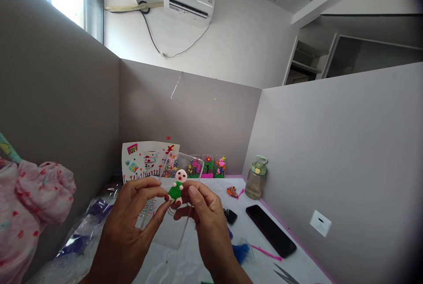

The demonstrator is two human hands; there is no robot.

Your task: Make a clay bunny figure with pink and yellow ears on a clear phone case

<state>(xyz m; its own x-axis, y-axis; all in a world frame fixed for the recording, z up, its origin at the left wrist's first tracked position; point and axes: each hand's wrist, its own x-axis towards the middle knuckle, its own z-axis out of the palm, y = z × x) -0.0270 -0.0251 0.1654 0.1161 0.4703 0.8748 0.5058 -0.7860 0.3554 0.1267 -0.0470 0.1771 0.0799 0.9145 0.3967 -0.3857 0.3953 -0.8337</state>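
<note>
A small clay figure [177, 190] with a white round head, green body and dark red feet is held upright between my two hands. My left hand [130, 220] pinches it low down at one side, thumb and forefinger near a foot. My right hand [211, 218] has its fingers closed at the figure's other side, with the fingertips partly hidden. Behind the figure is a clear plastic case [169, 236], tilted and reaching above the hands. I cannot tell whether my right fingers also touch this case.
Decorated clear panels [208, 166] and a drawn-on paper sheet [150, 160] stand at the back. To the right are a green-lidded bottle [256, 180], a black phone [271, 231], scissors [284, 274] and blue clay [240, 252]. Plastic bags [86, 235] lie left. Grey partitions [330, 143] enclose the table.
</note>
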